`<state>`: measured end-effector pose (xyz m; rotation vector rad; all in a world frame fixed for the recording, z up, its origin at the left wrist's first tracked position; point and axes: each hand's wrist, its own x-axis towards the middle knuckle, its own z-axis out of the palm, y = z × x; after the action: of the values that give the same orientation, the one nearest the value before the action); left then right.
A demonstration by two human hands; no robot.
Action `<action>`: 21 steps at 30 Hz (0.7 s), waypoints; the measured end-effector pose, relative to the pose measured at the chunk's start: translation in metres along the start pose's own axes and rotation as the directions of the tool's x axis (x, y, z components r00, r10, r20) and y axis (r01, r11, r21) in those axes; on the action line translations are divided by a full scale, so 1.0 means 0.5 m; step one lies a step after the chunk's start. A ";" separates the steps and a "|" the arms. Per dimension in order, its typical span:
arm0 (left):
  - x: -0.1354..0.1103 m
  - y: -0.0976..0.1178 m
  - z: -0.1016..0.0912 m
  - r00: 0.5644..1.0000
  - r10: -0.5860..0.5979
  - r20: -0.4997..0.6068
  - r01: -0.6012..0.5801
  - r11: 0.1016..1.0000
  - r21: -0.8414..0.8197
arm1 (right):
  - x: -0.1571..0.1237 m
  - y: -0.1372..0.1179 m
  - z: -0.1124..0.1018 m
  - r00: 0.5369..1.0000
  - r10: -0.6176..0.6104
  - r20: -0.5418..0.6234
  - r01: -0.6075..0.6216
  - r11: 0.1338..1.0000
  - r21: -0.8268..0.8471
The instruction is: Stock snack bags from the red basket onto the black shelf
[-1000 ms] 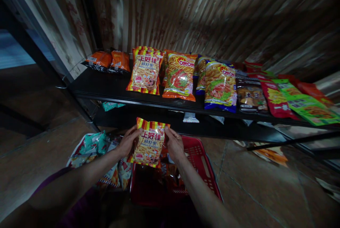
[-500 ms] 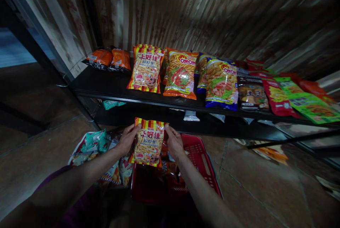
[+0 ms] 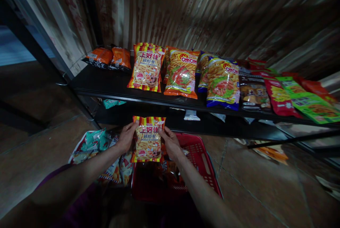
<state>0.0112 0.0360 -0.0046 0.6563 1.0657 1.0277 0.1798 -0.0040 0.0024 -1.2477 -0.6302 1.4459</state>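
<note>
I hold a yellow-and-red striped prawn cracker bag upright in front of me, below the shelf edge. My left hand grips its left side and my right hand grips its right side, fingers curled round the edges. A matching striped bag lies on the black shelf straight ahead. Under my hands sits a red plastic basket with more snack packs inside.
Along the shelf lie two orange packs, orange and blue snack bags, a dark bag, red and green packs. Teal and other packs are piled on the floor at left. A corrugated wall stands behind.
Both hands have carried the striped bag slightly up and forward, toward the shelf, and turned it more squarely upright. Nothing on the shelf moved.
</note>
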 end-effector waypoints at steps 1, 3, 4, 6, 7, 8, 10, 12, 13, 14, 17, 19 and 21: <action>-0.002 0.001 0.000 0.999 -0.015 0.033 0.016 1.000 -0.014 | 0.000 0.001 0.000 1.000 -0.001 -0.019 0.001 1.000 0.008; -0.006 0.003 0.000 0.992 -0.045 0.121 0.052 0.997 -0.056 | 0.001 0.004 -0.001 0.998 -0.004 -0.059 0.006 0.999 0.035; -0.009 0.005 0.001 0.986 -0.055 0.159 0.067 0.995 -0.068 | 0.002 0.004 -0.002 0.997 -0.005 -0.074 0.009 0.999 0.052; -0.017 0.006 0.002 0.978 -0.077 0.194 0.090 0.994 -0.061 | 0.003 0.003 -0.004 0.995 -0.008 -0.099 0.018 0.995 0.096; -0.021 0.007 0.003 0.974 -0.089 0.208 0.102 0.993 -0.051 | 0.004 0.001 -0.005 0.994 -0.007 -0.107 0.020 0.993 0.119; -0.025 0.008 0.003 0.968 -0.103 0.228 0.116 0.992 -0.043 | 0.005 -0.002 -0.006 0.993 -0.004 -0.118 0.021 0.990 0.141; -0.033 0.008 0.005 0.947 -0.144 0.287 0.161 0.986 -0.037 | 0.006 -0.008 -0.007 0.989 0.008 -0.150 0.020 0.983 0.182; -0.041 0.008 0.006 0.917 -0.198 0.346 0.219 0.975 -0.022 | 0.007 -0.013 -0.009 0.983 0.021 -0.181 0.018 0.978 0.208; -0.043 0.007 0.006 0.907 -0.222 0.358 0.242 0.970 -0.011 | 0.008 -0.015 -0.009 0.981 0.023 -0.191 0.018 0.977 0.213; -0.045 0.005 0.006 0.901 -0.241 0.360 0.257 0.966 0.002 | 0.008 -0.016 -0.010 0.981 0.022 -0.195 0.020 0.976 0.215; -0.044 -0.004 0.006 0.907 -0.255 0.335 0.263 0.965 0.022 | 0.007 -0.016 -0.010 0.984 0.010 -0.175 0.027 0.979 0.203; -0.039 -0.010 0.005 0.915 -0.242 0.322 0.252 0.968 0.010 | 0.006 -0.016 -0.010 0.987 0.006 -0.158 0.025 0.981 0.194; -0.034 -0.013 0.005 0.919 -0.230 0.320 0.250 0.968 -0.020 | 0.006 -0.016 -0.010 0.990 0.014 -0.144 0.014 0.982 0.186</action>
<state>0.0137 0.0176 -0.0026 0.6003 0.8074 0.7096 0.1879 0.0000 0.0068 -1.1912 -0.3871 1.3670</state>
